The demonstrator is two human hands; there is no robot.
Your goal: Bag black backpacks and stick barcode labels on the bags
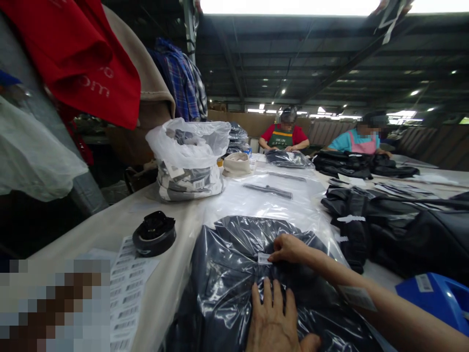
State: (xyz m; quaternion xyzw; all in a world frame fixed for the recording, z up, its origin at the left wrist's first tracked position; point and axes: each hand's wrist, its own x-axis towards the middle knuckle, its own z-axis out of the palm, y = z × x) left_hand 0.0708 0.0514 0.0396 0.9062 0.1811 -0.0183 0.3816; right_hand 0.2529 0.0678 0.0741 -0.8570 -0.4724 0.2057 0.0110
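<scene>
A dark folded garment in a clear plastic bag [234, 264] lies on the white table [110, 225] right in front of me. My left hand [273, 320] rests flat on the bag, fingers spread. My right hand [289, 248] presses a small white sticker [264, 258] onto the plastic with pinched fingertips. Another white label [357, 296] clings to my right forearm.
A sheet of barcode labels [126, 293] and a black tape roll [154, 234] lie to the left. A stuffed plastic bag [190, 161] stands behind. Dark garments [384, 220] pile at right, beside a blue bin [436, 298]. Two people work at the far end.
</scene>
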